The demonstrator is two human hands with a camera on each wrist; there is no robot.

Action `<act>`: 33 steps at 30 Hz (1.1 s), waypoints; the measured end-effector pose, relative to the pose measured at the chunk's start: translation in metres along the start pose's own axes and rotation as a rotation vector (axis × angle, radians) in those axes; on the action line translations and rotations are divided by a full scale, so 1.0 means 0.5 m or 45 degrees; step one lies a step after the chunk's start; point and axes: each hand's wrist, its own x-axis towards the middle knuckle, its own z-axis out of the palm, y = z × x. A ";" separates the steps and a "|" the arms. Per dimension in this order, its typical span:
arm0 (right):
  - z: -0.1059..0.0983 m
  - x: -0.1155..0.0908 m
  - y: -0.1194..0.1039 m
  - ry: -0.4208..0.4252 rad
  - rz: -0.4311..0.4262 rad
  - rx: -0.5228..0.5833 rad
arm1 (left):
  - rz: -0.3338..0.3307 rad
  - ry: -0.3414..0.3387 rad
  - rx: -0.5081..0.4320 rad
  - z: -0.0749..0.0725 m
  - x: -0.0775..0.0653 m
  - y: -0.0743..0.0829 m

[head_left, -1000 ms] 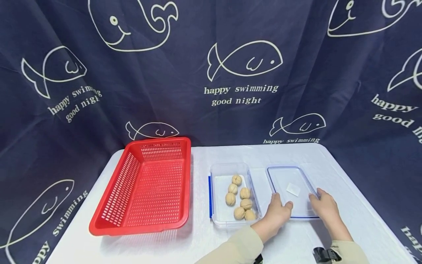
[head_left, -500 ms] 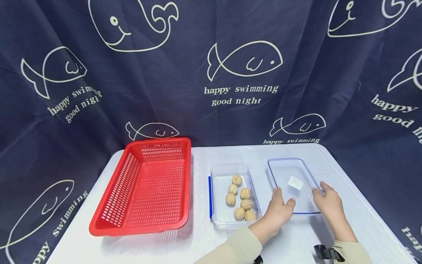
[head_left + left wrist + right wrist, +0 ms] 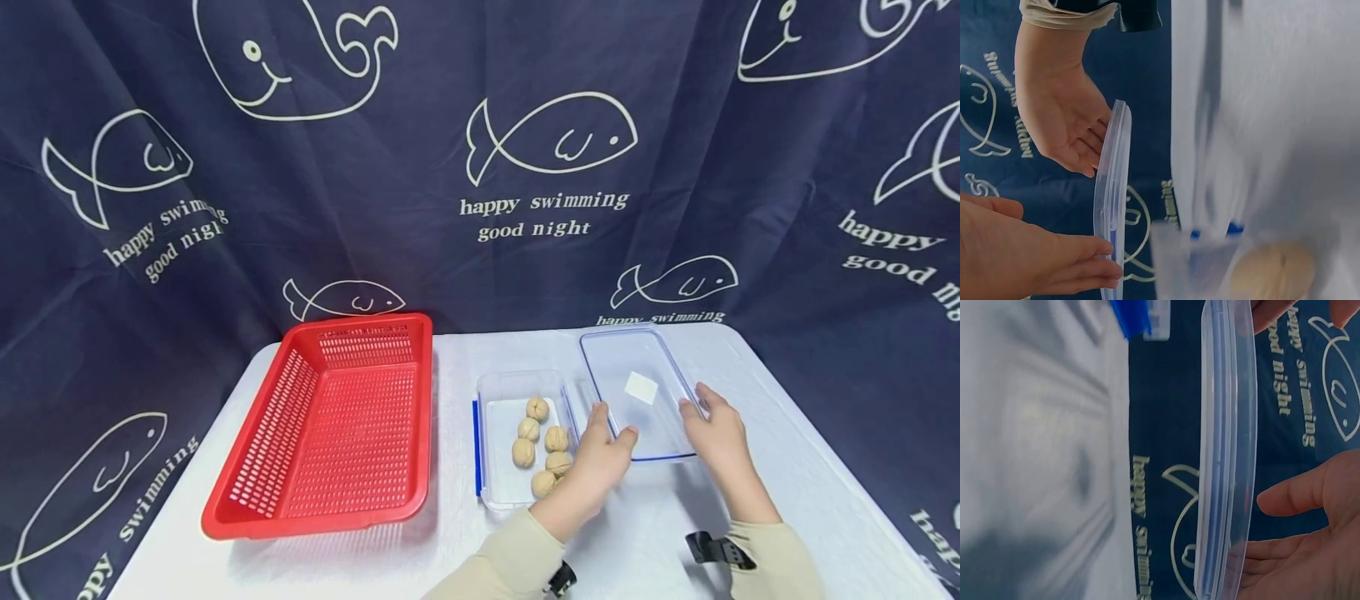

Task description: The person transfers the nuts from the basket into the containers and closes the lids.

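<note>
Both hands hold a clear rectangular container lid (image 3: 648,417) with a blue edge and a white square label (image 3: 641,387). My left hand (image 3: 588,462) grips its near left edge, thumb over the inner side. On the opposite long edge, my right hand (image 3: 720,433) straddles the rim between thumb and fingers. Seen edge-on in the right wrist view, the lid (image 3: 1229,450) is raised over the table. Left of it stands a clear plastic box (image 3: 517,379) with several walnuts (image 3: 523,452) inside. The left forearm overlaps the box's near right corner and hides part of the walnuts.
A large red plastic basket (image 3: 360,433) stands on the left of the white-covered table (image 3: 457,550). One blue side latch (image 3: 477,450) hangs on the box's left side. A dark blue curtain (image 3: 420,233) with fish drawings hangs right behind the table.
The lid has come up off the table and moved away from me, then leftward toward the box, carried by both hands. The walnut box and red basket have stayed put.
</note>
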 end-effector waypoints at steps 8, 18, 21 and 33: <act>0.037 0.002 -0.062 -0.002 -0.077 0.055 | 0.073 0.040 0.012 -0.073 0.001 0.008; 0.087 -0.005 -0.117 -0.086 -0.155 0.174 | 0.122 0.117 -0.038 -0.159 0.004 0.009; 0.103 -0.005 -0.126 -0.091 -0.207 0.241 | 0.141 0.145 -0.047 -0.185 0.008 0.010; 0.139 -0.001 -0.152 -0.041 -0.416 0.562 | 0.325 0.378 -0.065 -0.229 0.014 0.009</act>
